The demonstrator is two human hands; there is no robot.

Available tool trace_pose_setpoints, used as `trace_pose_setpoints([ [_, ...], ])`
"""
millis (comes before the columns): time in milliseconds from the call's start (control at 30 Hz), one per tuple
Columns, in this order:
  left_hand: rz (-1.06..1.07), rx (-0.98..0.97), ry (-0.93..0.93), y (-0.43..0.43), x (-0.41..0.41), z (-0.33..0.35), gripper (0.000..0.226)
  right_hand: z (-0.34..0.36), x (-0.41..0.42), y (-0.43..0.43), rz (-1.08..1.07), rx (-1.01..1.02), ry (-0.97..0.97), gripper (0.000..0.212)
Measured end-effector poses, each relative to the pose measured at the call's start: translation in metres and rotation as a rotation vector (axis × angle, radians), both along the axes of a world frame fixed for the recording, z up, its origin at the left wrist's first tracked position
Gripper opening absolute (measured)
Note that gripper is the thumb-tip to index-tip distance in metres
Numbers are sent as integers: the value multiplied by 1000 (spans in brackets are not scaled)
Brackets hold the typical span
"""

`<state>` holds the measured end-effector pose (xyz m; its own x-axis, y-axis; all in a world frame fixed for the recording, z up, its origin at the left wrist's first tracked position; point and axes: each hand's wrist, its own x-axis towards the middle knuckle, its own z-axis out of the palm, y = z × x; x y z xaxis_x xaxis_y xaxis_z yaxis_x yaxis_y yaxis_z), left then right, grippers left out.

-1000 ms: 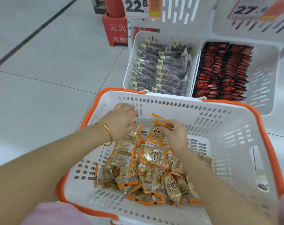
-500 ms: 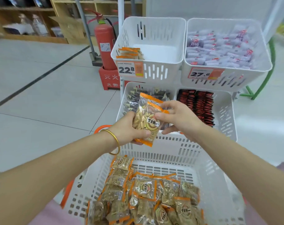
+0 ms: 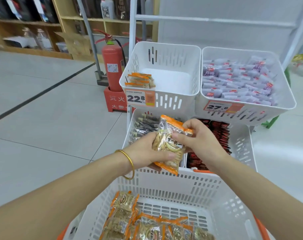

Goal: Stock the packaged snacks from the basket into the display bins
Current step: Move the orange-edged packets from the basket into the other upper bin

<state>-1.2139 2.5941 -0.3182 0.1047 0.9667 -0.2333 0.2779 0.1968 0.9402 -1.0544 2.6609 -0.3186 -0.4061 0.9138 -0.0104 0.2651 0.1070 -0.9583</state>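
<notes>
Both hands hold a stack of orange-edged snack packets [image 3: 170,144] upright above the far rim of the white basket [image 3: 164,186]. My left hand [image 3: 147,151] grips the stack's lower left, thumb across the front. My right hand [image 3: 199,142] pinches its upper right. Several more of these packets [image 3: 140,224] lie in the basket. The upper left display bin [image 3: 175,101], tagged 22.8, holds a few matching packets [image 3: 140,80] at its left side.
The upper right bin [image 3: 247,113], tagged 27.6, is full of pale purple packets. Lower bins hold dark packets [image 3: 143,127] and red packets [image 3: 220,134]. A red fire extinguisher [image 3: 112,70] stands left of the rack. Wooden shelves line the back.
Both hands rose out of the basket with the packets and now hold them slightly higher and nearer the bins. The view tilted up, showing the upper bins.
</notes>
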Motion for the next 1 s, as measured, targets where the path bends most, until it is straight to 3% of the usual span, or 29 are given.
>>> trace_pose_setpoints([
  [67,-15,18,14,10,-6,7,27,11,-1,11,35,-97,114,46],
  [133,-12,53,47,21,-13,15,31,28,-4,24,149,-194,105,65],
  [200,31,84,107,32,-21,20,38,42,-13,38,275,-193,-15,48],
  [267,136,128,162,42,-28,24,46,58,-27,56,256,-117,-42,22],
  [400,350,244,216,56,-46,33,68,96,-59,110,-60,202,121,22],
  [467,368,219,249,60,-53,32,66,100,-77,141,-150,401,-20,23],
  [533,358,172,286,61,-55,26,63,88,-95,167,-152,470,-265,23],
  [667,311,133,287,62,-54,18,61,57,-123,186,-31,380,-547,20],
  [767,305,113,305,62,-56,16,61,55,-130,182,177,161,-668,25],
  [900,323,124,299,61,-59,16,60,62,-123,186,315,-245,-613,35],
  [1000,310,111,304,55,-59,17,58,66,-118,185,336,-183,-696,51],
])
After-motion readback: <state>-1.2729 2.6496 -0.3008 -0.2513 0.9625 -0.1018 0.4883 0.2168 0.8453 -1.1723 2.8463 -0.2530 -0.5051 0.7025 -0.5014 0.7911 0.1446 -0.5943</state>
